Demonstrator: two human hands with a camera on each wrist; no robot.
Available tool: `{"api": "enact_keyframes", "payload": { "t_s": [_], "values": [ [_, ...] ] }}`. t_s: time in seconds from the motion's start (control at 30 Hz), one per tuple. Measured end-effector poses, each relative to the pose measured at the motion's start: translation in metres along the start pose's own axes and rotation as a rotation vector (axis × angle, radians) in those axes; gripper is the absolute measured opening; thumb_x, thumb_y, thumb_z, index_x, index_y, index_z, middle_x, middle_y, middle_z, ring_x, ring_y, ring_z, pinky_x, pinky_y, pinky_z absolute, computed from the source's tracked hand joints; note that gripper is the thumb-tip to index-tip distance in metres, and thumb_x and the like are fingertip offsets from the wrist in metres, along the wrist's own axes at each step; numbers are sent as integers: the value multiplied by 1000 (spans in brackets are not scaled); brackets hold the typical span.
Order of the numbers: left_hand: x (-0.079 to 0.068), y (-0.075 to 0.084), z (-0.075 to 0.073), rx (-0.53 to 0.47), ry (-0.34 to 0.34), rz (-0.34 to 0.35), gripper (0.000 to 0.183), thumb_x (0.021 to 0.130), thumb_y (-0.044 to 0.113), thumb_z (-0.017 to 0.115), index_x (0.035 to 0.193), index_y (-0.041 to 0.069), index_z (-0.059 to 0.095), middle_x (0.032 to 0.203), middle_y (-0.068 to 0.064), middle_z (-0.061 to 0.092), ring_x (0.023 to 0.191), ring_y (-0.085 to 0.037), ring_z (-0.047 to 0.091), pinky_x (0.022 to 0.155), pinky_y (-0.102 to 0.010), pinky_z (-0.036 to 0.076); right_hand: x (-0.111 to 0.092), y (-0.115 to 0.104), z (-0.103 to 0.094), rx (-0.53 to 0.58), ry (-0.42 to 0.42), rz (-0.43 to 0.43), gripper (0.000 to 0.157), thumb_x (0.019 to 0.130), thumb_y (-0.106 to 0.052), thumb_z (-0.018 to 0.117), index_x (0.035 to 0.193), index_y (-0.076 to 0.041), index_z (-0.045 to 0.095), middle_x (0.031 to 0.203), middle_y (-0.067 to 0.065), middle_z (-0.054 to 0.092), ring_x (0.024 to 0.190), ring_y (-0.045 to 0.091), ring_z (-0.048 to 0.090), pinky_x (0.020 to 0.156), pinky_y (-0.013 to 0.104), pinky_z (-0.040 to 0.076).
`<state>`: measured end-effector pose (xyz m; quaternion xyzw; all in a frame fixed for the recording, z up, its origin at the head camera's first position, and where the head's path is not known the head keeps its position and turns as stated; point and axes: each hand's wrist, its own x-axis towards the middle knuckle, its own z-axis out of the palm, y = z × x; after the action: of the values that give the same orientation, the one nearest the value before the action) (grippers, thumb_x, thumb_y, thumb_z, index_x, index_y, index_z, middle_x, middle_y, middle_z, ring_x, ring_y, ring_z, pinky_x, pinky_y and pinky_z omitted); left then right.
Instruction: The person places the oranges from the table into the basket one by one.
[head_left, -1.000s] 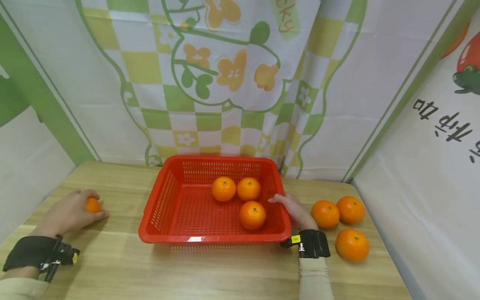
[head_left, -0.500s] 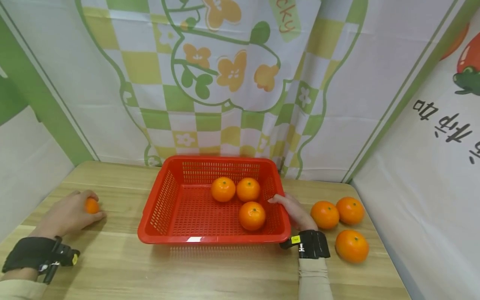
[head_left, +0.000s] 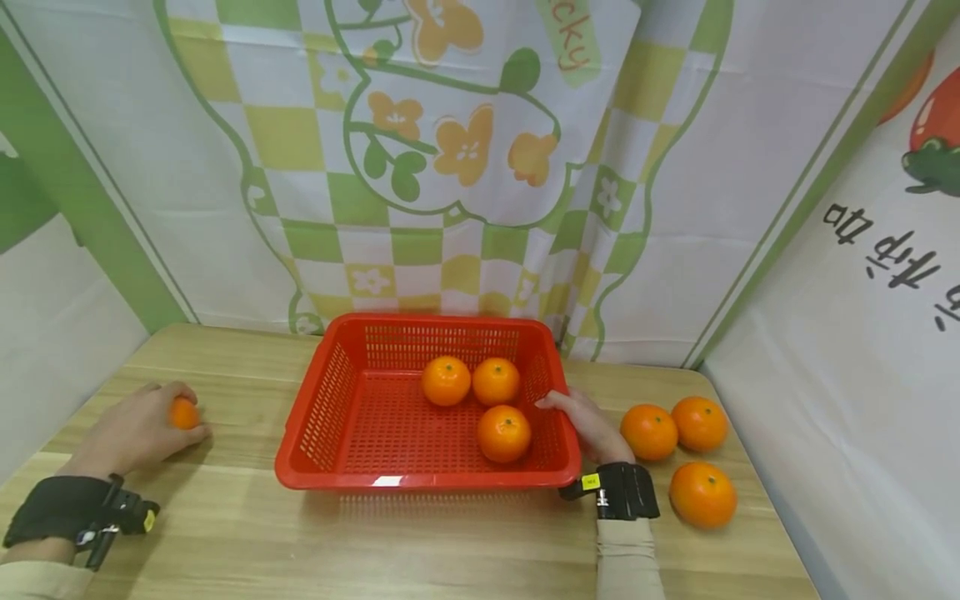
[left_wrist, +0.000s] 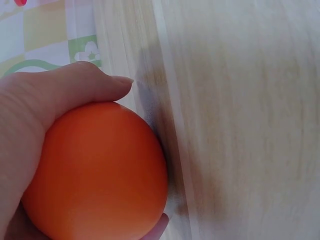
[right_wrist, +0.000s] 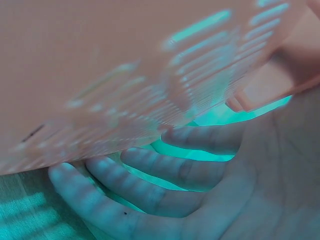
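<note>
At the left of the table, my left hand [head_left: 135, 429] grips an orange [head_left: 184, 413]. The left wrist view shows this orange [left_wrist: 100, 172] large and smooth, with the thumb along its upper side and a fingertip at its lower edge. A red plastic basket [head_left: 427, 480] stands in the middle, holding three oranges in its right half. My right hand [head_left: 588, 422] holds the basket's right side, its thumb over the rim. In the right wrist view the fingers [right_wrist: 175, 167] reach along the outside of the slotted wall [right_wrist: 125, 100], tips touching it.
Right of the basket lie three more oranges, two side by side at the back [head_left: 649, 432] and one nearer [head_left: 703, 494]. A patterned curtain [head_left: 465, 275] hangs close behind the basket. White cloth walls [head_left: 825, 375] border the wooden table [head_left: 420, 550].
</note>
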<state>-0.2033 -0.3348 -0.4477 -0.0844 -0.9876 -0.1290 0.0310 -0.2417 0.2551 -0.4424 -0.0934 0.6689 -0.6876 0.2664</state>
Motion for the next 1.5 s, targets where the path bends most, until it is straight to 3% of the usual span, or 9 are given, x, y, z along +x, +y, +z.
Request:
{"api": "enact_keyframes", "payload": {
  "t_s": [0.33,0.77,1.0,1.2,1.5],
  "values": [
    [0,-1,0,9,1,14,56,73,39,76,104,-2,56,83,-19,56,64,-26,51,48,-36,42,-1,3,0,16,29,-19,54,93,-18,48,140,2,31,134,31,44,104,36,58,84,52,50],
    [4,3,-3,11,-2,45,54,72,36,77,104,-3,56,79,-12,58,62,-22,49,48,-33,40,-6,-9,4,-11,5,-13,46,98,-10,36,140,5,27,137,34,39,108,39,54,88,57,44],
    [4,4,-6,4,-30,39,57,73,36,77,107,-4,55,82,-16,57,62,-22,49,48,-32,39,2,4,-2,17,4,-26,50,96,-15,43,140,3,30,134,32,44,105,38,57,84,54,49],
    [8,6,-8,2,1,48,59,71,37,78,108,-4,55,85,-21,56,61,-23,50,47,-32,40,2,4,-1,29,11,-42,54,92,-16,48,139,4,30,134,32,44,104,37,57,82,52,51],
    [13,12,-21,32,41,90,50,71,28,77,105,-4,57,83,-19,57,58,-21,49,45,-32,41,2,4,-1,29,25,-35,54,91,-16,47,138,5,31,133,33,44,103,36,59,82,51,52]
  ]
}}
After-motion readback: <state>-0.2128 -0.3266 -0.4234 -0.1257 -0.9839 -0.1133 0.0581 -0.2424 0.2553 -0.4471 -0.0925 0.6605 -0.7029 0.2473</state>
